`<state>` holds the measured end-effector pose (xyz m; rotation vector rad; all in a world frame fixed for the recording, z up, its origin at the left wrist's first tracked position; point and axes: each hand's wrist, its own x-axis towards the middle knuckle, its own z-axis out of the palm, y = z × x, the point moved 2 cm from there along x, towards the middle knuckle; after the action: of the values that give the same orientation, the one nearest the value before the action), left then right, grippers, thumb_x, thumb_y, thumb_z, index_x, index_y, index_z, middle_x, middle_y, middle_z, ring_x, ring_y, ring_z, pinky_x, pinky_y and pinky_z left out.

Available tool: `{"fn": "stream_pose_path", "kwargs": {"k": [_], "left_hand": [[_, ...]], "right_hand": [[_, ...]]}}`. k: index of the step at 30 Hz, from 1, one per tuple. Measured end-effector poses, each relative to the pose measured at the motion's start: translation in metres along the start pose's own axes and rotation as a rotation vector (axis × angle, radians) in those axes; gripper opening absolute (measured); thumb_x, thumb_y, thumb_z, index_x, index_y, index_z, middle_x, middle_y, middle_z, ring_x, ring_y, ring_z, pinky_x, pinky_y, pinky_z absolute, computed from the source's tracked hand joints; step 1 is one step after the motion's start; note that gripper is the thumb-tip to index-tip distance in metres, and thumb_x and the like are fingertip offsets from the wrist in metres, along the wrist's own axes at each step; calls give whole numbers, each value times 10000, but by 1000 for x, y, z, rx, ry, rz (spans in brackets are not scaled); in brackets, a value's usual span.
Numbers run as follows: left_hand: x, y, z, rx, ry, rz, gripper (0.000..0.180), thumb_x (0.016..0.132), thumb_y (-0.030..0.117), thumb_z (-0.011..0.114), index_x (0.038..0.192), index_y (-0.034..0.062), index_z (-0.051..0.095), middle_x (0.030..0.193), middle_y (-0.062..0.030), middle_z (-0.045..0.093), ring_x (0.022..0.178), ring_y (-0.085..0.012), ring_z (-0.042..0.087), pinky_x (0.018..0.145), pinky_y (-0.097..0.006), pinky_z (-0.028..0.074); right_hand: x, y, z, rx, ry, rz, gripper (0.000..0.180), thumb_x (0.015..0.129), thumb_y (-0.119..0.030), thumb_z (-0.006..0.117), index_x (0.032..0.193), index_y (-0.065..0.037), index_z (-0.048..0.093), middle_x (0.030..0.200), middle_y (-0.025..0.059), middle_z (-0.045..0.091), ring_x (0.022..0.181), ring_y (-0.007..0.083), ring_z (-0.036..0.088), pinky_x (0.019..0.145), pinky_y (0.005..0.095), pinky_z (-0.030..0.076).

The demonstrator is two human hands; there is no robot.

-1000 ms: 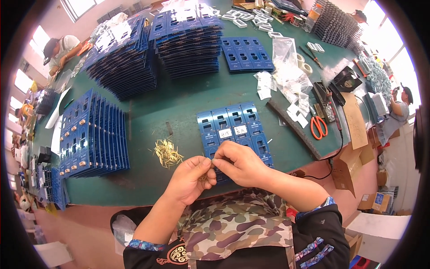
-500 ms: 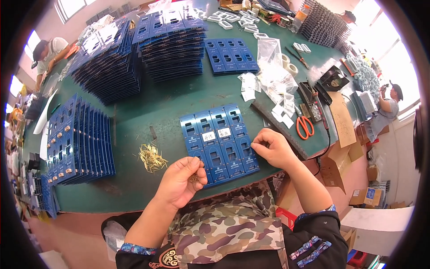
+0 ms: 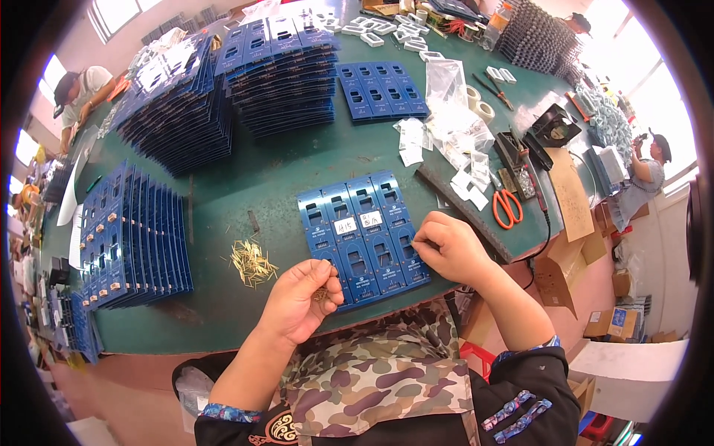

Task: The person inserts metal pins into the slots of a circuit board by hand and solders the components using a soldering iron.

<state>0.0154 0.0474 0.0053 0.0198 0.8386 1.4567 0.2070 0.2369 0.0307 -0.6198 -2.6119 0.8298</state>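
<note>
In front of me a blue circuit board panel (image 3: 381,256) lies flat on the table, with rectangular cut-outs and two white labels. My left hand (image 3: 306,296) is curled closed at its near left corner; a few thin brass-coloured pins show between the fingers. At the panel's right edge my right hand (image 3: 451,249) has thumb and forefinger pinched together, the tips over the board; anything between them is too small to make out. To the left of the panel sits a loose pile of brass-coloured pins (image 3: 253,262).
Blue board stacks stand on the green table (image 3: 245,178): one at left (image 3: 137,234), two at the back (image 3: 279,82). Another panel (image 3: 383,91) lies behind. To the right are orange-handled scissors (image 3: 508,209), a soldering iron (image 3: 529,167), a dark bar (image 3: 465,212) and plastic bags (image 3: 457,123). Other people sit farther off.
My right hand has shifted slightly left, its fingertips farther over the panel's right edge. The left hand stays nearly where it was.
</note>
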Motion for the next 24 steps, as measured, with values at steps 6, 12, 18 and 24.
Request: {"fn": "stream_pose_path", "kwargs": {"k": [6,12,18,24], "left_hand": [[1,0,-4,20,-21,5,154,956,184,579,905,42,611,755,-52,651,654,-158,645,541,-231,517],[0,0,-4,28,-27,0,162,951,200,592,910,45,613,772,-52,655,673,-158,645,564,-236,515],[0,1,-3,13,-21,3,154,953,186,586,912,39,614,767,-56,658,665,-163,653,551,-234,527],[-1,1,-2,0,-19,12,150,955,173,578,910,35,615,758,-61,661,653,-166,660,534,-229,538]], "right_hand": [[1,-8,-4,-166,4,-109,81,767,-81,693,819,-37,647,817,95,591,746,296,614,654,360,499],[-9,-7,-8,-164,93,-82,147,766,-89,700,905,-45,681,811,91,594,730,273,614,639,358,504],[-15,-16,-3,-282,50,-200,165,772,-78,689,934,-47,680,825,80,603,729,264,615,623,353,500],[-16,-17,-3,-294,95,-192,177,773,-63,675,948,-42,676,835,76,605,743,265,616,639,357,502]]}}
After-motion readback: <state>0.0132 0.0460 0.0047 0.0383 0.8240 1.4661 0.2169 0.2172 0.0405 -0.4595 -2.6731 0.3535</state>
